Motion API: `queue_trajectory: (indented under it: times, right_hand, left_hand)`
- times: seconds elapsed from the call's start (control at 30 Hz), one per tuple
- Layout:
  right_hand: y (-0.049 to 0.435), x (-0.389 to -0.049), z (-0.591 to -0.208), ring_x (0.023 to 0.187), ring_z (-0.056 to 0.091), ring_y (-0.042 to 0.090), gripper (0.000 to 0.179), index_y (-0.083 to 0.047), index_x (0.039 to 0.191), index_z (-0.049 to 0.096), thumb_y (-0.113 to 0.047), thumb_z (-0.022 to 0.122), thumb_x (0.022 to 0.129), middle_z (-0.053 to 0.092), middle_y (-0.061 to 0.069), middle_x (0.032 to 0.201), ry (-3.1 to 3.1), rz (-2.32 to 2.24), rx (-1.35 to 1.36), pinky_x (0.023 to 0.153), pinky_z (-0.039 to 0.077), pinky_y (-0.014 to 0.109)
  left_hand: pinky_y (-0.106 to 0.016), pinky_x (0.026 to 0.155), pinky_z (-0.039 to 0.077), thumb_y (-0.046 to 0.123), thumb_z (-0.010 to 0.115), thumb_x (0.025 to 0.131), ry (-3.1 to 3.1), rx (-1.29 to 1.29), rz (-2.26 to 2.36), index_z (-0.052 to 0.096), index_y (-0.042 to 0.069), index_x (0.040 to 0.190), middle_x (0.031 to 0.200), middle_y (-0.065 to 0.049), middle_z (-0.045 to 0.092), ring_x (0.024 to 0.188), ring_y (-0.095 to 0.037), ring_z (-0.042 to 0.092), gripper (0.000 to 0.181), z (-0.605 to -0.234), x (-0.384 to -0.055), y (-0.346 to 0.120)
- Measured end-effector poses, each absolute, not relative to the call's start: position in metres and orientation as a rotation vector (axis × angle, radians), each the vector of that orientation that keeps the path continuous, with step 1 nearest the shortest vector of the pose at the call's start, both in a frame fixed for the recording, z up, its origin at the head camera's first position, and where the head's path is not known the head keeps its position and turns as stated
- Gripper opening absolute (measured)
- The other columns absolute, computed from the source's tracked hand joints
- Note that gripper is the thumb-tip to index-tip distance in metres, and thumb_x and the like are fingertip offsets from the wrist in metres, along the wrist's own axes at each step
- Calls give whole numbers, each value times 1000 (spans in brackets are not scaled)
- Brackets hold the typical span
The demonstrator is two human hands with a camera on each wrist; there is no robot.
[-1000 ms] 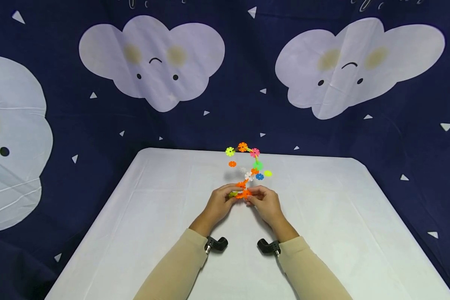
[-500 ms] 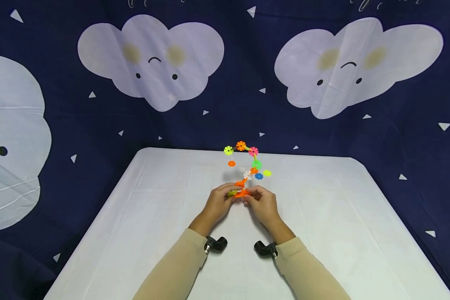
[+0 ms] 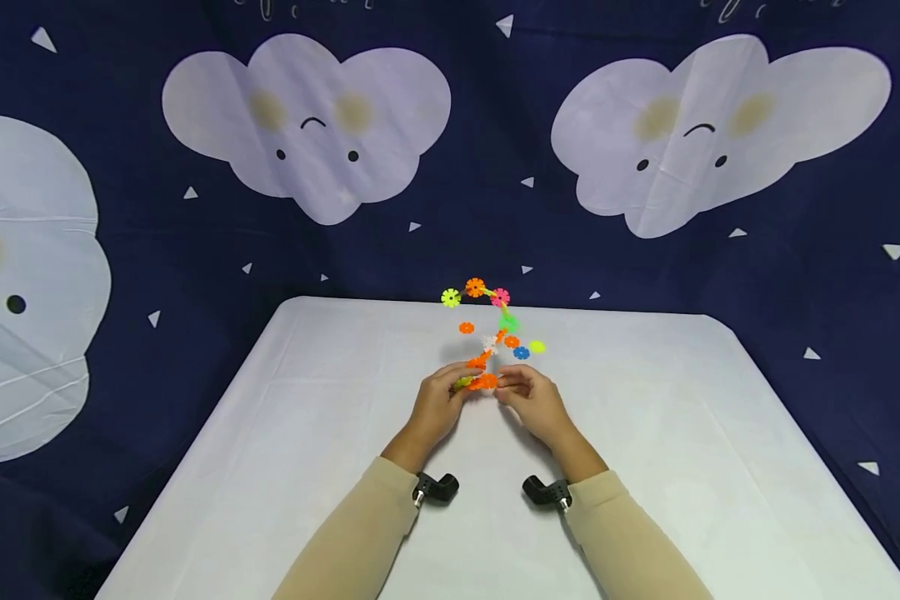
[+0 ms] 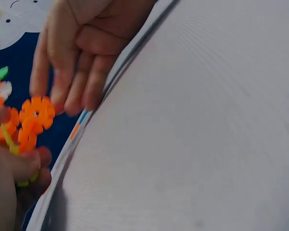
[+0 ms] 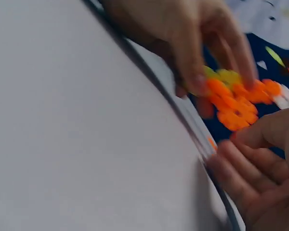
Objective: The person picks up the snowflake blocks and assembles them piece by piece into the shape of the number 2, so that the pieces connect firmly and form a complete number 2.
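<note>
A chain of interlocking flower-shaped plastic discs (image 3: pixel 509 323) in orange, white, green, pink and yellow curves up from my hands. My left hand (image 3: pixel 435 408) pinches its near end, where a yellow disc sits among orange ones. An orange disc (image 4: pixel 37 114) projects from that end toward my right hand (image 3: pixel 537 407). The right hand's fingers are fairly straight and lie right beside this disc; nothing is seen gripped in them. In the right wrist view the thumb and forefinger are close to the orange disc (image 5: pixel 238 114); whether they touch it, I cannot tell.
Loose discs lie on the white table (image 3: pixel 645 467) past the hands: orange (image 3: pixel 467 328), another orange (image 3: pixel 512 342), blue (image 3: pixel 521 353) and yellow (image 3: pixel 537 347). A dark blue cloth with clouds (image 3: pixel 307 125) hangs behind the table's far edge.
The right hand has drawn slightly back to the right, off the orange disc it was pinching. The chain, in the left hand, has shifted a little left and upward in view.
</note>
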State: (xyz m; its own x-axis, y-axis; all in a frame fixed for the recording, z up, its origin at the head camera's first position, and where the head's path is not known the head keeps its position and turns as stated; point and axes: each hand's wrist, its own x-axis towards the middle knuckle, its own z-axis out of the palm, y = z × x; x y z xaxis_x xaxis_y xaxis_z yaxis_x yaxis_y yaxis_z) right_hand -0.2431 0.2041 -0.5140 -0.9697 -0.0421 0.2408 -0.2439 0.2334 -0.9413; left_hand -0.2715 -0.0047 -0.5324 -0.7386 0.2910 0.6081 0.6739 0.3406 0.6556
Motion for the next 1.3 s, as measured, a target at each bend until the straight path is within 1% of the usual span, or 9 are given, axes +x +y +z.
queue_trajectory:
  times: [0.1, 0.17, 0.23, 0.33, 0.57, 0.67, 0.87, 1.1, 1.3]
  right_hand:
    - [218, -253, -511, 110, 65, 37, 32, 9, 127, 67, 6, 70, 95, 71, 21, 117, -2463, 1602, 144, 98, 55, 41]
    - [227, -261, -510, 118, 59, 38, 35, 6, 129, 66, -2, 72, 96, 68, 21, 123, -2573, 1402, 64, 104, 46, 45]
    - [234, -272, -511, 123, 52, 40, 39, 5, 132, 65, -8, 73, 96, 65, 21, 127, -2671, 1237, 26, 105, 39, 49]
    - [239, -288, -513, 125, 49, 41, 43, 5, 136, 63, -12, 72, 98, 64, 23, 126, -2757, 1080, 42, 103, 32, 53]
    - [232, -307, -511, 113, 50, 42, 38, -3, 140, 65, -17, 64, 104, 64, 22, 119, -2860, 895, -103, 95, 35, 53]
    - [228, -310, -510, 113, 49, 44, 35, -5, 135, 68, -20, 65, 104, 64, 23, 121, -2863, 897, -187, 97, 37, 53]
    - [226, -312, -509, 112, 46, 45, 30, -4, 123, 72, -24, 73, 101, 61, 22, 121, -2853, 977, -252, 100, 36, 53]
    - [236, -300, -518, 109, 47, 39, 23, -3, 115, 66, -12, 76, 97, 67, 17, 114, -2761, 1166, -61, 98, 35, 49]
    - [238, -280, -522, 89, 56, 25, 16, -1, 110, 65, 0, 74, 97, 66, 10, 95, -2548, 1464, 5, 79, 46, 32]
  left_hand:
    - [-32, 102, 53, -9, 80, 88, -2225, -792, -1380, 79, 6, 119, 129, -9, 72, 122, -24, 66, 34, -534, -273, -5]
    - [-31, 101, 53, -9, 79, 89, -2239, -776, -1404, 79, 6, 119, 129, -8, 71, 122, -23, 65, 34, -534, -274, -5]
    - [-30, 101, 53, -9, 79, 90, -2250, -772, -1415, 78, 7, 120, 130, -8, 71, 123, -22, 65, 34, -535, -274, -5]
    - [-29, 100, 54, -9, 79, 90, -2251, -783, -1429, 78, 7, 120, 130, -8, 71, 123, -22, 64, 34, -535, -273, -5]
    - [-31, 105, 51, -8, 79, 90, -2263, -793, -1399, 79, 7, 119, 129, -9, 71, 123, -23, 65, 33, -536, -273, -3]
    - [-32, 105, 50, -8, 79, 90, -2262, -794, -1393, 79, 8, 119, 129, -9, 72, 124, -23, 65, 33, -535, -273, -4]
    - [-33, 100, 54, -8, 80, 89, -2228, -816, -1390, 79, 7, 119, 128, -8, 72, 121, -24, 66, 34, -535, -272, -4]
    - [-33, 106, 50, -9, 79, 89, -2277, -792, -1375, 79, 7, 118, 129, -9, 71, 124, -24, 65, 33, -535, -270, -5]
    - [-31, 103, 51, -8, 79, 90, -2279, -795, -1404, 79, 5, 118, 130, -10, 71, 123, -24, 65, 31, -534, -271, -5]
